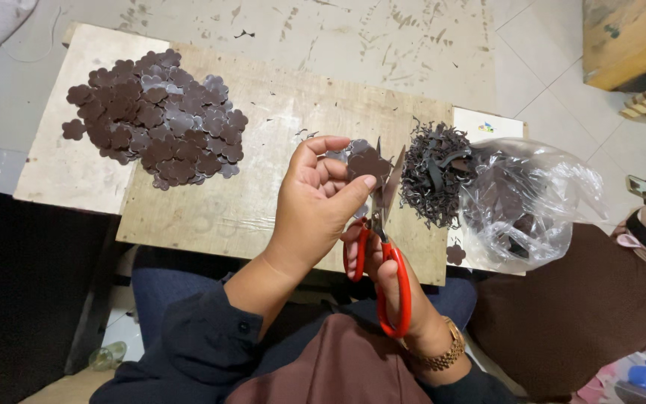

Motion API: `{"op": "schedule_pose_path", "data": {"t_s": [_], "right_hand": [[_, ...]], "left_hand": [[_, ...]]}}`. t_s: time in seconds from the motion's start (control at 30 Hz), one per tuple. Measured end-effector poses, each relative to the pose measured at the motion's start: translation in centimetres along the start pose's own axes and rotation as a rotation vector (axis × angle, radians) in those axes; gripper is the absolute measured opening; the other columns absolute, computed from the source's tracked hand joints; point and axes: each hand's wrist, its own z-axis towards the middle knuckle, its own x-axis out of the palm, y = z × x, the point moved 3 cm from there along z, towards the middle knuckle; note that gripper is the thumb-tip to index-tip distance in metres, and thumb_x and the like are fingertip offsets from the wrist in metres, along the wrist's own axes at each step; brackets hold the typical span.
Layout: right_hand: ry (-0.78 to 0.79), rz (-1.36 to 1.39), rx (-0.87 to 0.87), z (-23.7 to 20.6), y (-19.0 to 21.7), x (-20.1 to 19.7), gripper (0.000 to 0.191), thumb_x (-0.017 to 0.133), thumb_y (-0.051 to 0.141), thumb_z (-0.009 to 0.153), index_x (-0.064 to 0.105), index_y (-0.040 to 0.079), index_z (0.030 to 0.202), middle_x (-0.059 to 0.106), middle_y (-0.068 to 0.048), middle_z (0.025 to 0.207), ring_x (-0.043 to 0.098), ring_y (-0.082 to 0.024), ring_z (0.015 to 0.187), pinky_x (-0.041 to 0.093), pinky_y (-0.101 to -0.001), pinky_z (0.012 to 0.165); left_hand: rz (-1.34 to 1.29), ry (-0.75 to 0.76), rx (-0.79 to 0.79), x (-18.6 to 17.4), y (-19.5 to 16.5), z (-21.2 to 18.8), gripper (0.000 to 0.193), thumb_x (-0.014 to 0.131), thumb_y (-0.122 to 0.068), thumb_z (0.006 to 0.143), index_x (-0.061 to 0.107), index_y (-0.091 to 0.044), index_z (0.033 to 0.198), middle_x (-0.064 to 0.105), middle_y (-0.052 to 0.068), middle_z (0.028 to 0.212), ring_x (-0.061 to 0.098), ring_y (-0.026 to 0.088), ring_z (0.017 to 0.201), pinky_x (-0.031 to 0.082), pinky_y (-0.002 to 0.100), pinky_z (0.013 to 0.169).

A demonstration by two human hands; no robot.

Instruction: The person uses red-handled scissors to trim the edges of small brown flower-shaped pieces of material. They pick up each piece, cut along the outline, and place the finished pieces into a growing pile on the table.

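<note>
My left hand (315,198) pinches a small dark brown flower-shaped piece (368,163) between thumb and fingers, above a wooden board (263,127). My right hand (383,273) sits below it, its fingers through the red handles of a pair of scissors (386,247). The scissor blades point up and touch the right edge of the brown piece. A gold watch is on my right wrist.
A heap of cut brown flower shapes (158,120) lies on the board's left part. A pile of thin dark trimmings (431,176) sits right of the scissors. A clear plastic bag (525,202) with brown material lies at the right. Brown cloth (577,307) covers the lower right.
</note>
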Motion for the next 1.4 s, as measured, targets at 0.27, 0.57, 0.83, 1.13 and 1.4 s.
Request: {"op": "schedule_pose_path", "data": {"t_s": [0.27, 0.57, 0.83, 1.13, 1.4], "right_hand": [[-0.042, -0.020, 0.003, 0.3, -0.1, -0.1, 0.091, 0.051, 0.080, 0.091, 0.052, -0.001, 0.130, 0.050, -0.002, 0.101, 0.047, -0.013, 0.089, 0.042, -0.0268, 0.080], [-0.034, 0.042, -0.004, 0.3, -1.0, -0.1, 0.090, 0.051, 0.083, 0.089, 0.051, 0.000, 0.125, 0.049, -0.002, 0.099, 0.047, -0.012, 0.087, 0.042, -0.0269, 0.079], [-0.036, 0.048, 0.013, 0.2, -1.5, -0.9, 0.086, 0.053, 0.080, 0.091, 0.051, 0.001, 0.125, 0.049, -0.001, 0.100, 0.046, -0.012, 0.088, 0.043, -0.0270, 0.080], [-0.049, 0.015, -0.005, 0.3, -1.4, -0.9, 0.088, 0.054, 0.081, 0.089, 0.051, 0.000, 0.125, 0.050, -0.001, 0.101, 0.047, -0.012, 0.087, 0.043, -0.0262, 0.079], [0.012, -0.056, -0.017, 0.5, -0.5, -0.4, 0.100, 0.049, 0.089, 0.085, 0.052, -0.001, 0.129, 0.049, -0.002, 0.102, 0.047, -0.012, 0.089, 0.042, -0.0269, 0.080]], "left_hand": [[0.007, -0.008, 0.006, 0.1, 0.2, 0.0, 0.051, 0.073, 0.002, 0.090, 0.045, 0.000, 0.134, 0.064, 0.005, 0.089, 0.062, 0.005, 0.072, 0.054, 0.020, 0.063], [-0.001, -0.018, 0.016, -0.1, 0.8, 0.0, 0.050, 0.073, 0.002, 0.091, 0.046, 0.000, 0.133, 0.062, 0.004, 0.089, 0.061, 0.005, 0.073, 0.052, 0.019, 0.064], [0.021, 0.000, -0.003, -0.2, 0.9, 0.0, 0.045, 0.065, -0.002, 0.095, 0.046, 0.001, 0.136, 0.068, 0.006, 0.093, 0.065, 0.007, 0.082, 0.056, 0.023, 0.074], [-0.035, 0.015, -0.021, -0.2, 0.5, 0.1, 0.051, 0.067, -0.002, 0.093, 0.042, 0.001, 0.138, 0.068, 0.007, 0.094, 0.067, 0.008, 0.082, 0.057, 0.023, 0.074], [-0.012, -0.002, 0.006, -0.3, 0.5, 0.1, 0.056, 0.073, 0.002, 0.090, 0.044, 0.000, 0.138, 0.064, 0.004, 0.092, 0.064, 0.005, 0.078, 0.055, 0.020, 0.068]]}}
